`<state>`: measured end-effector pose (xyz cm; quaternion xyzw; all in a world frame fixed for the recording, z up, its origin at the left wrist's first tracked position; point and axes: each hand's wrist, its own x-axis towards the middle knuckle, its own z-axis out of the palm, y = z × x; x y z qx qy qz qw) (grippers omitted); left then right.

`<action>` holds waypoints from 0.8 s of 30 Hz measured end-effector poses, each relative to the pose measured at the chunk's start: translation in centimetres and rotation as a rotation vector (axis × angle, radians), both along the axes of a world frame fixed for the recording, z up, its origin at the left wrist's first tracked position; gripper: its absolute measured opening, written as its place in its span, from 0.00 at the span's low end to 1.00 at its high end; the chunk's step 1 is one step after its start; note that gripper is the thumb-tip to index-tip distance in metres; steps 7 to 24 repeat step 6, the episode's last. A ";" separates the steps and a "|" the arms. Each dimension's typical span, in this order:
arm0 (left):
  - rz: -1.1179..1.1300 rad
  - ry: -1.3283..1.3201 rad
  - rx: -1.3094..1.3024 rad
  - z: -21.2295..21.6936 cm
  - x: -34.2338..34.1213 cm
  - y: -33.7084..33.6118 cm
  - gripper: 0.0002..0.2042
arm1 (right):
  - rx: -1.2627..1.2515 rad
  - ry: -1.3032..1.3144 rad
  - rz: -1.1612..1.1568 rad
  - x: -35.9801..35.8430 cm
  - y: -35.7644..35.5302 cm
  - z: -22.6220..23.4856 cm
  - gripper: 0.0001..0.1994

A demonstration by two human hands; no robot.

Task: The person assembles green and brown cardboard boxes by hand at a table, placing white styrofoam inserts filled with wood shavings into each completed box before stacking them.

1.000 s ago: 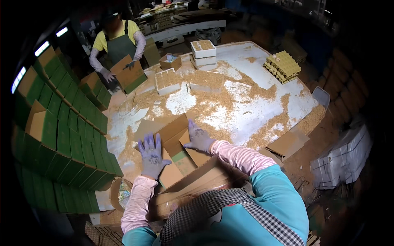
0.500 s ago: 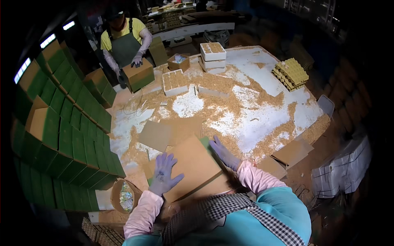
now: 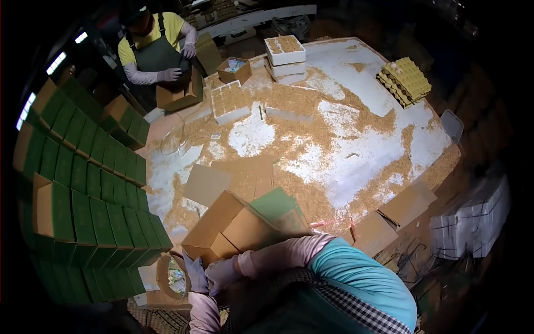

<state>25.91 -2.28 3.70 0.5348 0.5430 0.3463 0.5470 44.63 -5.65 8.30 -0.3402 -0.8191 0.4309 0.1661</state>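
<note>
A cardboard box [image 3: 239, 222] stands open in front of me, tilted, its brown inside and raised flaps showing. A green panel [image 3: 280, 209] sticks out on its far right side. My left hand [image 3: 196, 274], in a pale purple glove, grips the box's near left edge. Close beside it my right hand [image 3: 222, 274], gloved alike, is closed on the near edge; my right forearm crosses the front of the box and hides part of it. Flat cardboard sheets [image 3: 207, 185] lie just beyond the box.
Green boxes [image 3: 105, 214] are stacked along the left. A round tub of packets [image 3: 177, 276] stands near my left hand. Sawdust-strewn table [image 3: 356, 183] bears white foam boxes [image 3: 285, 51] and egg trays [image 3: 405, 82]. A co-worker [image 3: 153, 55] handles another carton [image 3: 181, 94] at far left.
The box has gone from closed side up to open, its inside now visible. My right hand has crossed leftward to join my left hand, which moved down. The co-worker's carton is now open.
</note>
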 end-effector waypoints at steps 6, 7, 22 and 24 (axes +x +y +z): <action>0.180 0.288 0.226 -2.3 0.6 -1.1 0.34 | 0.279 0.323 -0.950 25.5 9.4 -1.5 0.19; 0.180 0.288 0.226 -2.3 0.6 -1.1 0.34 | 0.279 0.323 -0.950 25.5 9.4 -1.5 0.19; 0.180 0.288 0.226 -2.3 0.6 -1.1 0.34 | 0.279 0.323 -0.950 25.5 9.4 -1.5 0.19; 0.180 0.288 0.226 -2.3 0.6 -1.1 0.34 | 0.279 0.323 -0.950 25.5 9.4 -1.5 0.19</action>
